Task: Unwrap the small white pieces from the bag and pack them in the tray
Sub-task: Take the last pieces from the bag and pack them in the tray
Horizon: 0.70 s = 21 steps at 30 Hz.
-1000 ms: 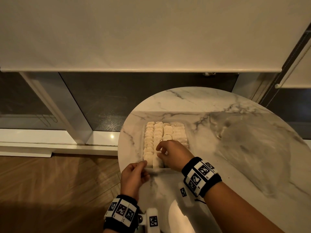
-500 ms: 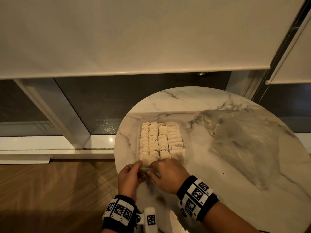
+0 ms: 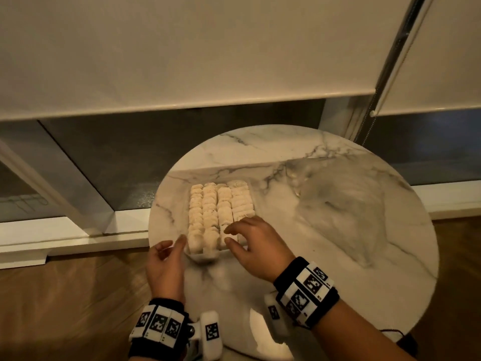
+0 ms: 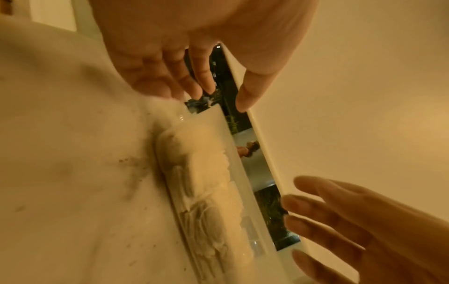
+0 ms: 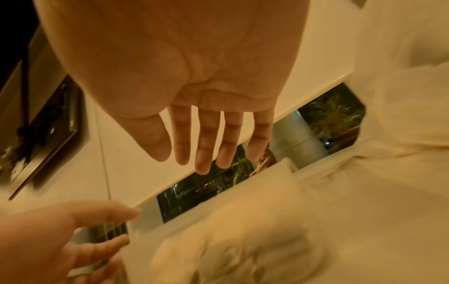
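Marble table (image 3: 325, 269), blinds (image 3: 182, 48), wooden floor (image 3: 65, 295)

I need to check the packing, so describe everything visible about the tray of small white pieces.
The clear, shallow rectangular plastic tray lies flat on the round white marble-patterned table, near its left edge, long side running away from the person. Small white pieces fill it in four close rows, pale and powdery-looking. Its near rim shows as a glossy lip. The left hand reaches its near left corner with a fingertip; whether it touches is unclear. The right hand hovers with spread fingers over the near right end.
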### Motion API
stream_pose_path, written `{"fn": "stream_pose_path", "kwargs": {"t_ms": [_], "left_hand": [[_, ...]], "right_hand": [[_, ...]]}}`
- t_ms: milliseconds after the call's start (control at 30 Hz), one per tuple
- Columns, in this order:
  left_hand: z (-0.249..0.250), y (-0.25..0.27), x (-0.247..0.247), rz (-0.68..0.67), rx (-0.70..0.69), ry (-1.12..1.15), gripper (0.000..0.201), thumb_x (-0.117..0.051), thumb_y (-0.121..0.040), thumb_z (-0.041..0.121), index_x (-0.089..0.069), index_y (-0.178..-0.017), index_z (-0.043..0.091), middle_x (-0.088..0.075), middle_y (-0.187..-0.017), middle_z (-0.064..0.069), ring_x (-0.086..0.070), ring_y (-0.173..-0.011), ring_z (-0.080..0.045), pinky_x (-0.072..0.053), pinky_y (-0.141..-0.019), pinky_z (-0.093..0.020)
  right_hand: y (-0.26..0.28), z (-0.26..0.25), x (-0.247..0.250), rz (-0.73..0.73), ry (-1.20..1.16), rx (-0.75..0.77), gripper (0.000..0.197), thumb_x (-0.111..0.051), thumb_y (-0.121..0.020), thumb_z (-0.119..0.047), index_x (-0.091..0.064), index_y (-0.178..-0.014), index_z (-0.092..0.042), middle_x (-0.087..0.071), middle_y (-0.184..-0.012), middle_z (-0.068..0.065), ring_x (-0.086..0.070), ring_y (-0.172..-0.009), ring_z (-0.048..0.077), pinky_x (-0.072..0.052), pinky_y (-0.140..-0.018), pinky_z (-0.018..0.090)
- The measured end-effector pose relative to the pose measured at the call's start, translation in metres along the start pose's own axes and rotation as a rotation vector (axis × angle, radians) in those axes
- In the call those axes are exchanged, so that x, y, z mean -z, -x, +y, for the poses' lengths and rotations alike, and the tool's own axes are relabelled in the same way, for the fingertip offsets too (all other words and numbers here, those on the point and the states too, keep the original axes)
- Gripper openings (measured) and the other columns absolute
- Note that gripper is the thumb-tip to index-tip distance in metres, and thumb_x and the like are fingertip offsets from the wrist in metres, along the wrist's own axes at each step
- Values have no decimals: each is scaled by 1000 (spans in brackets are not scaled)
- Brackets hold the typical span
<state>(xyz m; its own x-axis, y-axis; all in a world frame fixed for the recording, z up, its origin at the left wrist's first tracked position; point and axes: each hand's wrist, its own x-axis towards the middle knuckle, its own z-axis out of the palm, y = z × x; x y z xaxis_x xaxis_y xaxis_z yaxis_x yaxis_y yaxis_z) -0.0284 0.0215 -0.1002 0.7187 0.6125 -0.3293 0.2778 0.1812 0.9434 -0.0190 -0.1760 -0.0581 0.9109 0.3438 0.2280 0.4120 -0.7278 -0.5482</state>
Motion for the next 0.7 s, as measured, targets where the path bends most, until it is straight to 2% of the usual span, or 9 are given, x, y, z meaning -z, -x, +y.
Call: {"fn": "stream_pose_path", "kwargs": {"t_ms": [67, 133, 233, 333, 433, 500, 567, 633, 700], "left_hand": [[16, 13, -5, 42, -183, -25, 23, -77, -86, 25, -60, -101, 21, -61, -98, 4, -57, -94, -20, -49, -86, -40], [31, 32, -16, -22, -370, -58, 14, -74, -88, 21, -62, -94, 20, -61, -91, 4, -56, -89, -19, -50, -85, -41], [44, 64, -42, -253, -556, -99, 10, -72, -89, 15, -64, -84, 17, -65, -82, -1, -58, -77, -13, -51, -78, -31], [43, 95, -87, -531, -635, -223, 12, -75, -87, 19, -67, -78, 21, -67, -81, 4, -60, -76, -12, -49, -70, -22], [24, 108, -143, -687, -641, -429, 10, -79, -81, 29, -73, -77, 36, -67, -104, 10, -60, -97, -4, -48, -84, -25], [14, 114, -177, -753, -623, -625, 11, -76, -79, 36, -78, -89, 38, -61, -132, 0, -53, -124, -12, -45, -105, -34], [8, 119, -202, -830, -573, -864, 29, -70, -83, 38, -75, -111, 38, -44, -152, -8, -28, -145, -25, -26, -120, -37], [4, 119, -221, -870, -543, -1026, 40, -65, -87, 40, -67, -127, 38, -25, -163, -11, -10, -151, -31, -17, -122, -41], [-2, 113, -233, -880, -572, -1076, 46, -63, -85, 43, -64, -130, 33, -31, -160, -5, -24, -148, -34, -30, -118, -44]], "right_hand": [[12, 13, 21, 82, -41, -75, 29, -52, -94, -41, -70, -112, -26, -70, -105, -9, -58, -102, 13, -48, -90, 32], [27, 29, 42, 162, -52, -169, 23, -57, -94, -36, -71, -110, -26, -69, -99, -12, -58, -96, 9, -48, -86, 28], [49, 55, 65, 309, -68, -323, 18, -65, -88, -27, -73, -104, -25, -68, -92, -11, -60, -85, 7, -52, -79, 30], [64, 84, 78, 401, -2, -512, 27, -68, -83, -21, -71, -109, -19, -67, -106, 2, -61, -100, 21, -51, -91, 37], [70, 106, 86, 304, 130, -713, 47, -61, -84, -22, -59, -131, -18, -60, -129, 10, -53, -121, 31, -45, -103, 42], [74, 116, 90, 221, 145, -803, 56, -53, -85, -20, -49, -141, -21, -56, -138, 11, -50, -128, 32, -42, -107, 45], [78, 119, 94, 136, 133, -894, 57, -46, -86, -18, -43, -143, -21, -50, -144, 11, -45, -132, 36, -39, -110, 49], [83, 121, 95, 63, 103, -960, 54, -42, -87, -16, -42, -141, -19, -48, -144, 13, -43, -131, 39, -38, -108, 53], [88, 125, 96, 41, 81, -978, 51, -40, -87, -15, -43, -137, -18, -51, -139, 16, -47, -125, 40, -41, -105, 52]]}}
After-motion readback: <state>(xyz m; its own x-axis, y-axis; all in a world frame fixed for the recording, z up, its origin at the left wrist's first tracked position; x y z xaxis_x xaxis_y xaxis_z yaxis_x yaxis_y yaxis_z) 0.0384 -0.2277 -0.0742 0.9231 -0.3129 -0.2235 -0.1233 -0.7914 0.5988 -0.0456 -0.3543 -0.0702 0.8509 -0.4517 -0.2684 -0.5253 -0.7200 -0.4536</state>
